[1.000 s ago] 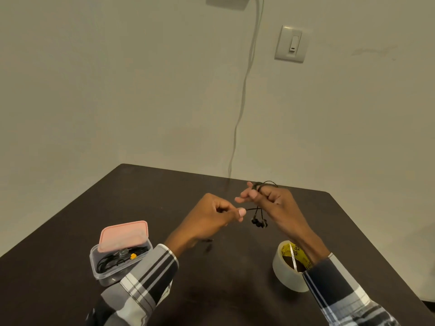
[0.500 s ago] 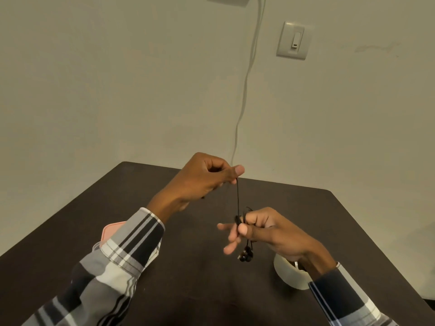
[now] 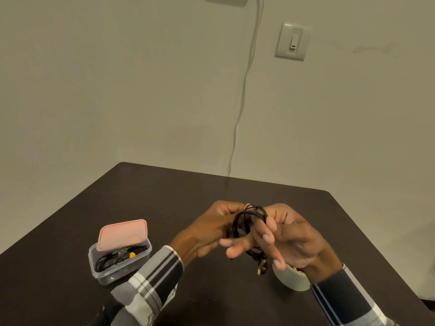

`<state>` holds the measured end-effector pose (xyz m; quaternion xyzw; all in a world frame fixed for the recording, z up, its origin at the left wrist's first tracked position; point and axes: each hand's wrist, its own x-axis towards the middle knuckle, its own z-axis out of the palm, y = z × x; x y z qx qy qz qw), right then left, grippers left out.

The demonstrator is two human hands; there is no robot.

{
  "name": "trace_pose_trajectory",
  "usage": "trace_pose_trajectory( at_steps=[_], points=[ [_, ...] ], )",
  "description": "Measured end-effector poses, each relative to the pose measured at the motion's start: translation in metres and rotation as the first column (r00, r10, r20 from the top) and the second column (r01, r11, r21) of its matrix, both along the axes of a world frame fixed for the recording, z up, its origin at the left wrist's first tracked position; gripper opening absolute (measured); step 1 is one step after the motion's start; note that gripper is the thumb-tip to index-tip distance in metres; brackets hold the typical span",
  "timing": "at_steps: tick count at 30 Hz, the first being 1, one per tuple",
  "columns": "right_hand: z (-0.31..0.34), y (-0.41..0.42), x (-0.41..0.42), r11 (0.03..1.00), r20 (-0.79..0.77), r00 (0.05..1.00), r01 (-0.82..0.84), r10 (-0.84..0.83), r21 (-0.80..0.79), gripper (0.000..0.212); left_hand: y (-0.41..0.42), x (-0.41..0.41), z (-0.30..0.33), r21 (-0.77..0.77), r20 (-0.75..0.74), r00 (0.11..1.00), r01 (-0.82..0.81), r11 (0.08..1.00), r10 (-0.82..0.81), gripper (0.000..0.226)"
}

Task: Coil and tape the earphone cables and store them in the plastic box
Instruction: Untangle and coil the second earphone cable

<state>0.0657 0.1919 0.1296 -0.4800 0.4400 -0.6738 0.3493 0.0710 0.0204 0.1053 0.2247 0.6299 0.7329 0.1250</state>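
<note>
While both hands work together above the bench point(image 3: 164, 196), the step in hand is judged to be the coiling of a black earphone cable point(image 3: 244, 222). The left hand point(image 3: 211, 231) has its grip closed on the upper part of the coil, thumb and fingers curled at the loops. The right hand point(image 3: 282, 238) carries the loops wound about its fingers; several of those fingers are extended, yet the strands pass round them, so its grip is taken as holding the cable. The earbud ends point(image 3: 261, 269) hang loose directly below the right grip.

To do this step well, in my judgement, each turn should lie alongside the last at even tension, and the left grip should pinch the crossing so nothing springs open when the fingers slide out. The dangling ends ought to be tucked in before taping.

A tape roll point(image 3: 289, 278) stands on the bench just beneath the right grip, partly hidden by the wrist.

Well to the left of the left grip and nearer the person sits the plastic box point(image 3: 117, 271), clear-walled. Its pink lid point(image 3: 122, 234) rests askew on the far side, leaving the near side open. Inside lie dark cables and one small orange piece; how many cables cannot be told.
</note>
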Motion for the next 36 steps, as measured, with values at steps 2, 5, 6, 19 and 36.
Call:
trace_pose_trajectory(
  at_steps=[2, 5, 6, 19, 36],
  points=[
    [0.000, 0.001, -0.003, 0.999, 0.042, 0.999, -0.006, 0.008, -0.040, 0.021, -0.001, 0.003, -0.005, 0.035, 0.002, 1.000, -0.003, 0.999, 0.003, 0.023],
    [-0.002, 0.004, -0.010, 0.995, 0.080, 0.996, 0.031, -0.023, -0.098, 0.020, -0.001, 0.008, -0.011, 0.118, 0.055, 0.998, -0.026, 0.993, 0.020, 0.032],
    [-0.003, 0.005, -0.012, 0.992, 0.100, 0.994, 0.044, -0.032, -0.121, 0.019, -0.001, 0.009, -0.013, 0.146, 0.075, 0.997, -0.043, 0.988, 0.032, 0.031],
    [-0.018, 0.008, -0.023, 0.934, 0.489, 0.872, 0.163, 0.014, -0.317, 0.028, -0.006, 0.011, -0.023, 0.380, 0.255, 0.961, -0.204, 0.902, 0.110, 0.025],
    [-0.021, 0.016, -0.027, 0.846, 0.315, 0.816, 0.529, -0.484, -0.069, 0.023, -0.005, 0.028, -0.040, -0.100, 0.077, 0.920, -0.377, 0.921, 0.385, 0.021]
  ],
)
